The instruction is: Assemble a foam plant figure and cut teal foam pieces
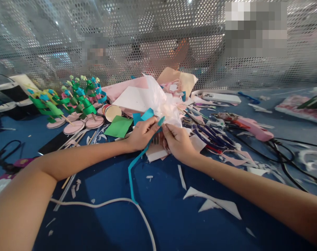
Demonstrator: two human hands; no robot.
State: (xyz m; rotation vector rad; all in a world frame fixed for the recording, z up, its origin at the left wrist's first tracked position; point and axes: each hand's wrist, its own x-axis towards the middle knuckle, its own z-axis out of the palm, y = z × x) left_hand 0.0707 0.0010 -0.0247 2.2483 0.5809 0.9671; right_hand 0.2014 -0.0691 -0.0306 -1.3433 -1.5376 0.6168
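My left hand (141, 135) pinches a narrow blue paper strip (130, 177) between thumb and fingers. One short end of the strip stands up at the fingertips, and its long tail hangs down onto the blue table, bent once along the way. Close beside it, my right hand (179, 142) has its thumb and finger pressed together near the strip's upper end; whether it grips the paper too is hidden. A green paper square (118, 126) lies just left of my left hand. Behind both hands is a crumpled clear plastic bag (161, 97).
Paper plants on round pink bases (74, 127) stand at left. A pink glue gun (255, 128) with black cords lies right, near several dark-handled scissors (213, 137). A white cable (108, 202) crosses the front among white scraps (213, 200). Perforated metal mesh (148, 21) rises behind.
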